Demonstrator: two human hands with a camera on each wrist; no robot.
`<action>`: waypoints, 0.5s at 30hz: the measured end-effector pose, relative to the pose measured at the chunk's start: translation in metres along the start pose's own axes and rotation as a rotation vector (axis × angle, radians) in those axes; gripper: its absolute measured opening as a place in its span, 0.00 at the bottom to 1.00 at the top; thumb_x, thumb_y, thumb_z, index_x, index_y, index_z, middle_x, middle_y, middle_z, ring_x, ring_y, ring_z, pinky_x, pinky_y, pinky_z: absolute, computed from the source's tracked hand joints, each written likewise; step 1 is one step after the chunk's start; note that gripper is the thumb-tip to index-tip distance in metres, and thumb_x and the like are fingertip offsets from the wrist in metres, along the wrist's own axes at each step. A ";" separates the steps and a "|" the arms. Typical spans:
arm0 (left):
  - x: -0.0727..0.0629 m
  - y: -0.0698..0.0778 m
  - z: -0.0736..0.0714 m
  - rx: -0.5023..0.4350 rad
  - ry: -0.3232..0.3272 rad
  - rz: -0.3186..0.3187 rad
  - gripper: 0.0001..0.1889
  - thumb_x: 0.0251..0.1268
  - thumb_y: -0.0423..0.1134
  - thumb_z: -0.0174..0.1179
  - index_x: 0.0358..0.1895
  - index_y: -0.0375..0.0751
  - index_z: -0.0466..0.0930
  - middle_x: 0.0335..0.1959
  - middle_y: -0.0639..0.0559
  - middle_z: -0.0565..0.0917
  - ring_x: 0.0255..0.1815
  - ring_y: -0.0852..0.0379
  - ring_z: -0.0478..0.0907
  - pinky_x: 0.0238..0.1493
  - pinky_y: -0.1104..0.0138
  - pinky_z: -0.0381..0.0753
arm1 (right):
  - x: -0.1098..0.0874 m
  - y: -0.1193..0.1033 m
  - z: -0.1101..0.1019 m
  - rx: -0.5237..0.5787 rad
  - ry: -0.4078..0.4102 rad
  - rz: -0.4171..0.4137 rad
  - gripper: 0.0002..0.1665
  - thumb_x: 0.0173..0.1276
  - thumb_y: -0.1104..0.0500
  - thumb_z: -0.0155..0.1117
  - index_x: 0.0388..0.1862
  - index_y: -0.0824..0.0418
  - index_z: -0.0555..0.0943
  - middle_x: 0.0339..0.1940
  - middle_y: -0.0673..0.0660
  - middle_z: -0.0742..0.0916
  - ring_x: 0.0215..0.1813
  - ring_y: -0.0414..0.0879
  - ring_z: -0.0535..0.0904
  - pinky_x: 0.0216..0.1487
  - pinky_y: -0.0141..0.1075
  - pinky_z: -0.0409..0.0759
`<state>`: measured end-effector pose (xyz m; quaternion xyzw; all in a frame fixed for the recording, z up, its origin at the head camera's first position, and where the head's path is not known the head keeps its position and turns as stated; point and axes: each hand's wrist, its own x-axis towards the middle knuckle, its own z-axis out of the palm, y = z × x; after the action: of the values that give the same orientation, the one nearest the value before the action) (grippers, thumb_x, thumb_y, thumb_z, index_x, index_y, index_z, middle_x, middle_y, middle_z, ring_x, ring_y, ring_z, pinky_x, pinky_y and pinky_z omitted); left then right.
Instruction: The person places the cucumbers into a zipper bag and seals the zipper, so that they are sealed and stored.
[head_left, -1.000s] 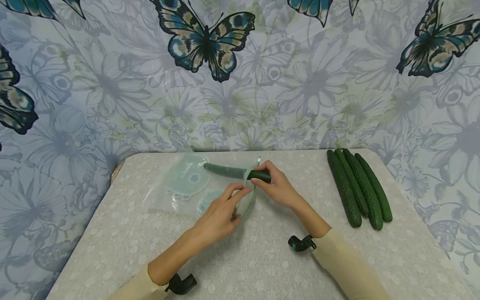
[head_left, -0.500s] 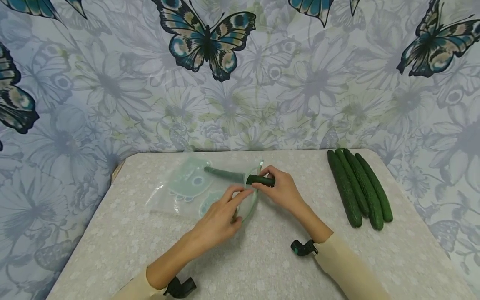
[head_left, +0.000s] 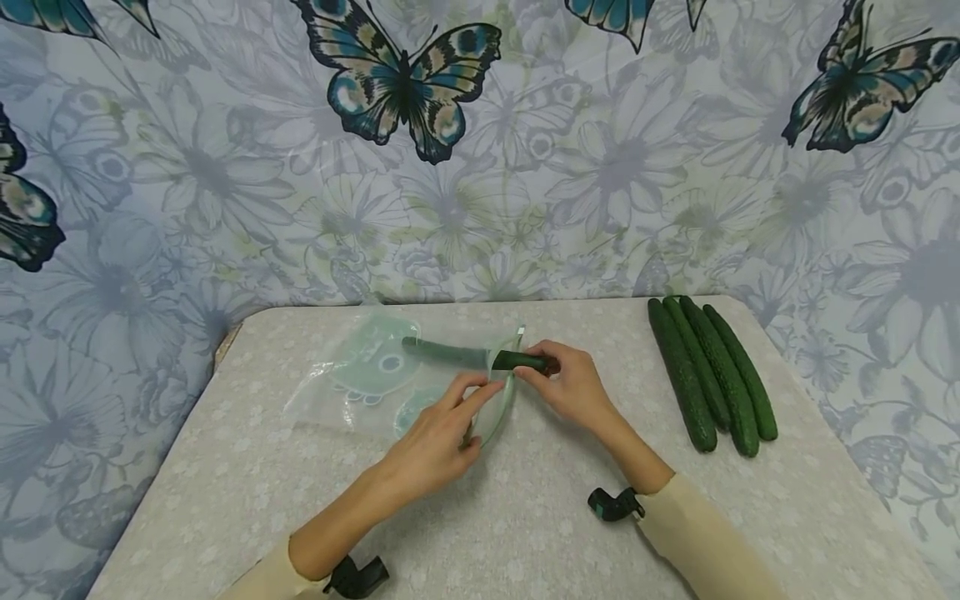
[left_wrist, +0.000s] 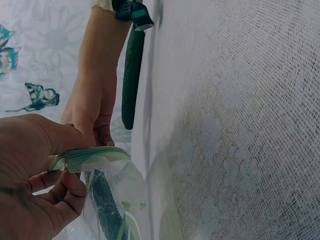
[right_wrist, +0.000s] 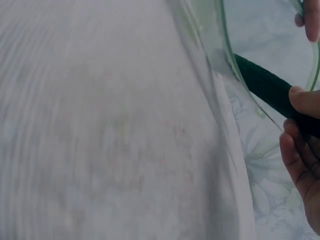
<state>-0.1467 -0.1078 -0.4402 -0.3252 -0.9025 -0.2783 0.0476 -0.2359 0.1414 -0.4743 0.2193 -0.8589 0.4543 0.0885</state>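
A clear zip bag (head_left: pixel 307 408) with pale green cartoon prints and a green zip edge lies on the table in the head view. One cucumber (head_left: pixel 442 353) is partly inside it, its dark right end sticking out of the open mouth. My right hand (head_left: pixel 573 383) grips that end between thumb and fingers; the right wrist view shows the thumb on the cucumber (right_wrist: pixel 265 85). With its thumb and fingers, my left hand (head_left: pixel 435 437) pinches the green zip edge (left_wrist: pixel 95 156) at the near side of the mouth. Part of the near bag edge is hidden behind the left hand.
Several more cucumbers (head_left: pixel 712 375) lie side by side at the right of the table (head_left: pixel 525 517). A cloth with butterflies and flowers (head_left: pixel 480 208) hangs behind the table's far edge. Each wrist wears a black camera (head_left: pixel 615 504).
My right hand has moved slightly right and nearer, towards the cucumber's outer end. More of the cucumber's dark end shows outside the bag. My left hand has stayed at the zip edge.
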 end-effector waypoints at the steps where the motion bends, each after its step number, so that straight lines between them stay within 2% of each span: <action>1: 0.000 0.000 0.000 0.000 -0.001 0.001 0.43 0.63 0.22 0.70 0.82 0.43 0.67 0.76 0.50 0.66 0.31 0.69 0.70 0.30 0.76 0.74 | 0.001 -0.001 0.001 0.025 0.012 0.006 0.12 0.71 0.53 0.78 0.49 0.56 0.90 0.41 0.54 0.94 0.36 0.41 0.87 0.40 0.34 0.86; 7: 0.002 0.002 -0.002 0.001 -0.003 -0.005 0.43 0.64 0.22 0.69 0.82 0.43 0.66 0.77 0.49 0.66 0.32 0.69 0.69 0.30 0.75 0.74 | 0.003 -0.006 0.010 0.165 0.071 0.056 0.11 0.70 0.52 0.79 0.46 0.55 0.92 0.39 0.55 0.94 0.33 0.40 0.87 0.37 0.31 0.86; 12: 0.004 0.005 -0.002 -0.031 -0.010 0.008 0.43 0.65 0.23 0.69 0.83 0.46 0.65 0.78 0.48 0.66 0.32 0.69 0.69 0.29 0.75 0.74 | 0.003 -0.011 0.019 0.264 0.089 0.123 0.14 0.70 0.52 0.78 0.51 0.56 0.92 0.41 0.57 0.95 0.34 0.43 0.90 0.36 0.32 0.87; 15: 0.005 0.007 -0.002 -0.050 -0.016 0.019 0.43 0.66 0.23 0.69 0.83 0.47 0.65 0.78 0.49 0.66 0.31 0.69 0.70 0.29 0.75 0.75 | 0.005 -0.013 0.023 0.319 0.109 0.141 0.10 0.72 0.57 0.75 0.48 0.58 0.93 0.35 0.58 0.94 0.30 0.42 0.88 0.32 0.31 0.84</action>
<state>-0.1464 -0.1012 -0.4337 -0.3371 -0.8926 -0.2975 0.0349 -0.2331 0.1143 -0.4762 0.1451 -0.7830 0.6011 0.0669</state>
